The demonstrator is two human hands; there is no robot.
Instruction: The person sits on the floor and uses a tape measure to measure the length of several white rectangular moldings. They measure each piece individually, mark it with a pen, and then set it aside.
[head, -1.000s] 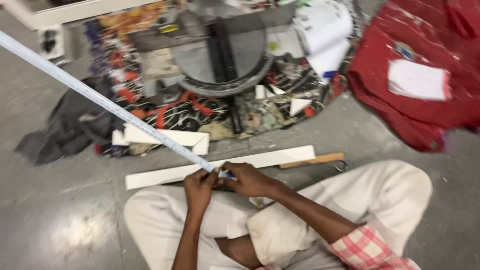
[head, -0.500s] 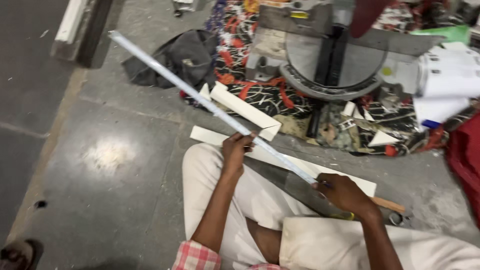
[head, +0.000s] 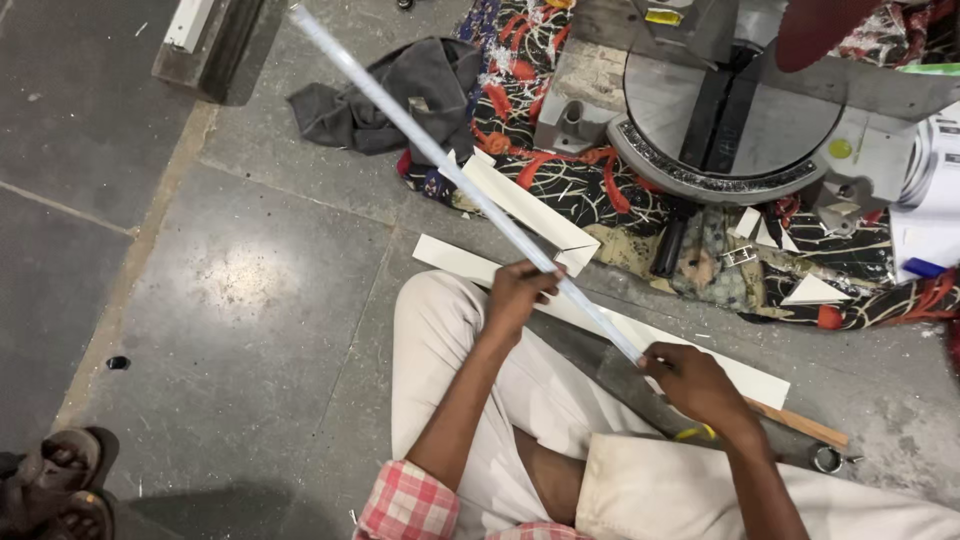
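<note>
I sit cross-legged on the floor and hold a long thin white strip (head: 420, 140) with both hands. It runs from my lap up and away to the upper left. My left hand (head: 520, 292) grips the strip partway along. At the near end, above my right knee, my right hand (head: 690, 385) is closed around it. A flat white board (head: 760, 378) lies on the floor under the strip, just past my knees.
A grey mitre saw (head: 730, 110) stands on a patterned cloth (head: 560, 185) ahead, with white offcuts (head: 525, 205) around it. A dark grey rag (head: 400, 95) lies at the upper left. A wooden-handled tool (head: 800, 425) lies by my right knee. Sandals (head: 55, 485) sit at the lower left.
My right hand slid down from near the left hand to the strip's near end. The camera swung left, so the saw now sits at the upper right.
</note>
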